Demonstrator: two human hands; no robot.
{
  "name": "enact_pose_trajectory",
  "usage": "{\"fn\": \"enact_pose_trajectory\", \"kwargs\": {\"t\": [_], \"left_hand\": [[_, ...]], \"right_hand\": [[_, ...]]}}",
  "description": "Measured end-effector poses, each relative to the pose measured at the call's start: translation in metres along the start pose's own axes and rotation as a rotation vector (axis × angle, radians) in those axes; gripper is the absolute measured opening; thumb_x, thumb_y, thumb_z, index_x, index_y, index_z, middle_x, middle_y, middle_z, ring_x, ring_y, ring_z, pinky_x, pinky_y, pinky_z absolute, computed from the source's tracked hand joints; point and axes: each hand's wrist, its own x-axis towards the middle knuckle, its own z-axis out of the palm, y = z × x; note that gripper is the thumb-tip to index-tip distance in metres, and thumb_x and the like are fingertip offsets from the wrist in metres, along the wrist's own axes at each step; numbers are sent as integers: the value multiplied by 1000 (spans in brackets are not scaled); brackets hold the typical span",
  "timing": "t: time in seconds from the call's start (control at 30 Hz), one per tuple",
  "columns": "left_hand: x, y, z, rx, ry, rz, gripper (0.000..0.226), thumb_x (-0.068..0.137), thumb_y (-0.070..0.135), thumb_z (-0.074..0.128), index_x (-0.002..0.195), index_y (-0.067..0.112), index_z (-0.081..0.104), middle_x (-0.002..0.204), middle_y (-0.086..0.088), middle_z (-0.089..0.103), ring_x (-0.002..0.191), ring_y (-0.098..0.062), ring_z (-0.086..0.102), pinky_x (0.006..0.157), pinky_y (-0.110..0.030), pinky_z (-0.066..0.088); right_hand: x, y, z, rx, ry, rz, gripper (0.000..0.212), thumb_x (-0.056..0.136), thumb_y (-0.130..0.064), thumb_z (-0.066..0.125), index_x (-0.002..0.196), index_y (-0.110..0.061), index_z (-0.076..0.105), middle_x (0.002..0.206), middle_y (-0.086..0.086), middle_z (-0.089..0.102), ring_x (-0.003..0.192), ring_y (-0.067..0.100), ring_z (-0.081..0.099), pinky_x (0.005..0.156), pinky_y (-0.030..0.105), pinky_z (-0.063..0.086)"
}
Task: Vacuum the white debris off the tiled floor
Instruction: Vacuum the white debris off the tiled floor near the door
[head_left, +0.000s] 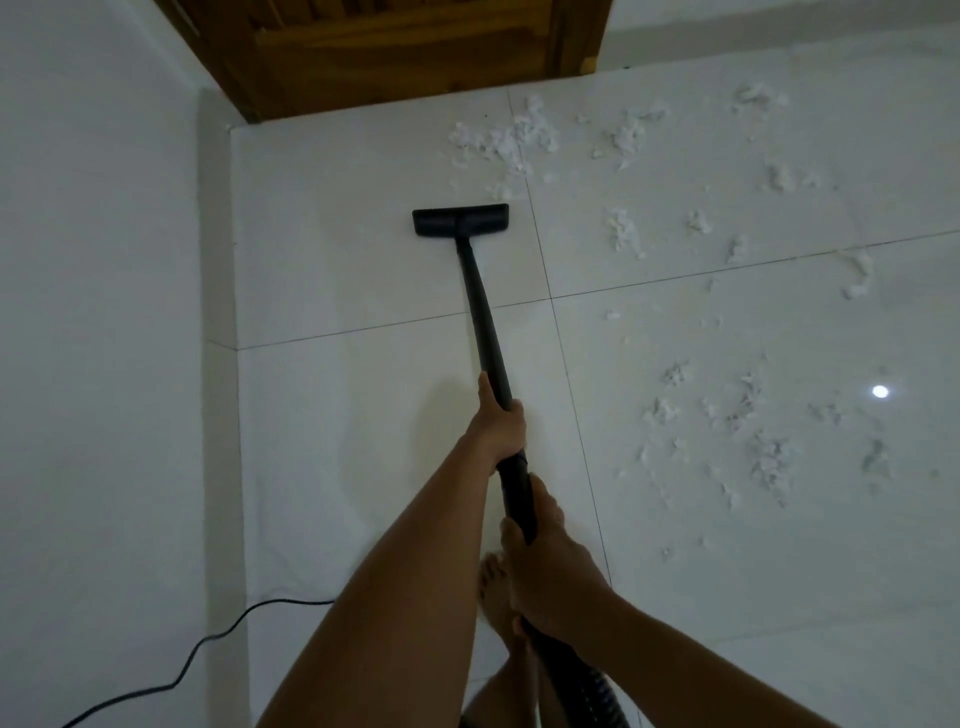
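Head view only: the person is standing over a white tiled floor (363, 415) and holding a black vacuum wand (480, 306) with both hands. The left hand (501, 426) is gripping the wand about midway, fingers curling fully round the tube and thumb lying along it. The right hand (545, 566) is gripping the lower, thicker end nearer the body, fingers wrapping closed around it. A ribbed black hose (582, 686) is running out from under the right hand toward the bottom edge. The flat black floor nozzle (461, 220) is sitting on the tile, its far right corner just beside the nearest clump of white debris (506, 140). More fluffy debris is lying scattered across the tiles to the right of the nozzle and wand, well apart from the wall side. A bare foot (493, 587) is showing between the forearms. A black power cord (208, 644) is trailing across the lower left. A wooden door (395, 52) is standing at the top, a plain wall (93, 312) is filling the left, and a bright light reflection (880, 391) is glinting on the floor at right.
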Motion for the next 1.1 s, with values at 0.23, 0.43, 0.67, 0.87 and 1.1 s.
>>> {"fn": "enact_pose_trajectory", "kwargs": {"t": [0.23, 0.43, 0.67, 0.87, 1.1], "left_hand": [[23, -17, 8, 31, 21, 31, 70, 107, 38, 33, 154, 44, -18, 124, -15, 59, 77, -20, 61, 88, -45, 57], [36, 11, 1, 15, 31, 37, 70, 107, 36, 33, 155, 43, -18, 124, -15, 59, 76, -19, 61, 83, -42, 58], [52, 41, -17, 28, 39, 22, 71, 107, 36, 35, 154, 44, -17, 124, -17, 60, 82, -23, 62, 93, -48, 56], [70, 59, -22, 20, 51, 20, 71, 106, 37, 35, 154, 45, -17, 117, -16, 62, 78, -21, 60, 92, -48, 56], [90, 79, -29, 12, 60, 31, 71, 106, 37, 35, 154, 46, -16, 119, -14, 61, 77, -20, 60, 91, -48, 57]], "right_hand": [[20, 18, 11, 24, 1, 30, 66, 87, -61, 25, 113, -84, -31, 156, 17, 41, 140, 45, 43, 112, 64, 39], [39, 4, -9, -11, 34, -96, 100, 49, -97, -19, 140, -58, -8, 151, 6, 46, 137, 30, 50, 112, 56, 41], [74, -9, -9, 28, -10, 3, 81, 44, -95, -17, 122, -80, -32, 135, 20, 61, 128, 40, 58, 111, 63, 39], [76, -34, -35, -38, -43, -14, 63, 82, -69, 14, 132, -73, -23, 78, 11, 72, 90, 33, 74, 103, 55, 50], [93, -49, -55, 1, -67, -17, 58, 95, -59, 24, 135, -71, -16, 76, 6, 72, 72, 27, 74, 86, 52, 60]]}}
